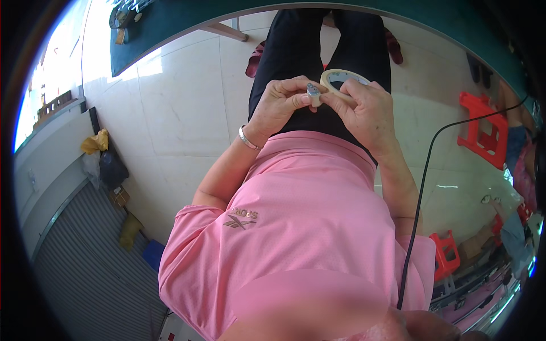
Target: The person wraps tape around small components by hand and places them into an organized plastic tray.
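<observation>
Over my lap, my left hand (280, 106) pinches a small silver-grey metal piece (313, 90) between thumb and fingers. Its lower part looks pale, perhaps wrapped in tape; the exact kind is too small to tell. Close beside it, my right hand (369, 113) grips a roll of cream masking tape (331, 75), thumb and fingers closed around the near side of the ring. The right fingertips reach the metal piece and seem to touch it. My fingers hide part of the roll and most of the piece's underside.
A green-topped table (170, 28) curves across the far side, with small items at its left end. A black cable (424, 182) hangs along my right arm. Red plastic stools (483, 128) stand to the right, near another person's leg (510, 105). Bags (112, 169) lie by the left wall.
</observation>
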`<act>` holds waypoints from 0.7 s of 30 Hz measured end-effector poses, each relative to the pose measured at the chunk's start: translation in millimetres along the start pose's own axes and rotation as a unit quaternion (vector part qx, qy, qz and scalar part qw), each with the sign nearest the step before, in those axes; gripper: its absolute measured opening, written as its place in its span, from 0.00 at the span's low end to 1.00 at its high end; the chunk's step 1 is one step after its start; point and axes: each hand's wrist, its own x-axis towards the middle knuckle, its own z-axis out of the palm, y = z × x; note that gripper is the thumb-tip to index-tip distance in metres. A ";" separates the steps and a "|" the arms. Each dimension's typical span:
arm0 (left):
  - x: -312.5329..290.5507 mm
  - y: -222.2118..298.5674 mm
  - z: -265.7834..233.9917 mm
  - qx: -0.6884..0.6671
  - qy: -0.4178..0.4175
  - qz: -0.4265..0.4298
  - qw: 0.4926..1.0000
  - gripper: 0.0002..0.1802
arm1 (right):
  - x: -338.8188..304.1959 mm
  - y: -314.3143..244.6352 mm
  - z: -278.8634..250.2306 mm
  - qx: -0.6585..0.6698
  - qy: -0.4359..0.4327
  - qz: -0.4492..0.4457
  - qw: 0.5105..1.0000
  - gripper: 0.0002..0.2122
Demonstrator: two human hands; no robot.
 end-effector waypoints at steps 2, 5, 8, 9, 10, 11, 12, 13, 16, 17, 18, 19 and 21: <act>-0.4 4.6 1.2 0.044 0.025 -0.003 0.999 0.13 | 0.8 -3.2 3.5 -0.005 0.032 0.002 0.999 0.16; -2.1 9.2 2.8 0.105 0.041 0.011 0.994 0.15 | -0.3 -7.0 7.2 -0.012 0.037 -0.005 0.999 0.16; 2.3 8.8 8.4 0.127 0.086 0.005 0.988 0.15 | 1.1 -2.2 4.8 -0.019 0.037 -0.008 0.999 0.17; 3.2 7.0 8.4 0.126 0.087 0.005 0.988 0.15 | 2.3 0.5 2.0 -0.019 0.035 -0.008 0.999 0.17; 1.4 5.7 4.9 0.115 0.083 -0.009 0.990 0.16 | 3.9 1.5 0.0 -0.016 0.014 -0.009 1.000 0.17; -0.6 4.1 1.9 0.105 0.079 -0.023 0.991 0.16 | 4.7 2.0 -1.4 -0.012 -0.008 -0.010 1.000 0.17; -3.0 2.0 -0.6 0.105 0.081 -0.026 0.991 0.16 | 4.4 1.7 -2.1 -0.010 -0.009 -0.009 1.000 0.17; -2.7 1.3 -1.8 0.106 0.081 -0.027 0.991 0.16 | 5.4 1.6 -4.5 0.002 -0.032 0.003 0.999 0.16; -3.3 -0.5 -2.8 0.106 0.072 -0.030 0.991 0.16 | 4.0 3.8 -2.6 0.020 -0.045 0.013 0.999 0.16; -2.8 -0.1 -2.3 0.107 0.063 -0.030 0.992 0.16 | 3.7 5.6 -0.5 0.027 -0.034 0.009 0.999 0.16; -2.2 0.0 -1.5 0.107 0.063 -0.032 0.992 0.16 | 2.9 8.3 2.8 0.027 -0.034 0.011 0.999 0.16; -0.9 1.1 0.1 0.115 0.059 -0.032 0.991 0.16 | 3.1 11.1 5.6 0.030 -0.022 0.006 0.999 0.16; 1.6 1.8 1.4 0.125 0.055 -0.032 0.990 0.16 | 1.8 15.9 8.7 0.034 -0.009 0.003 0.999 0.16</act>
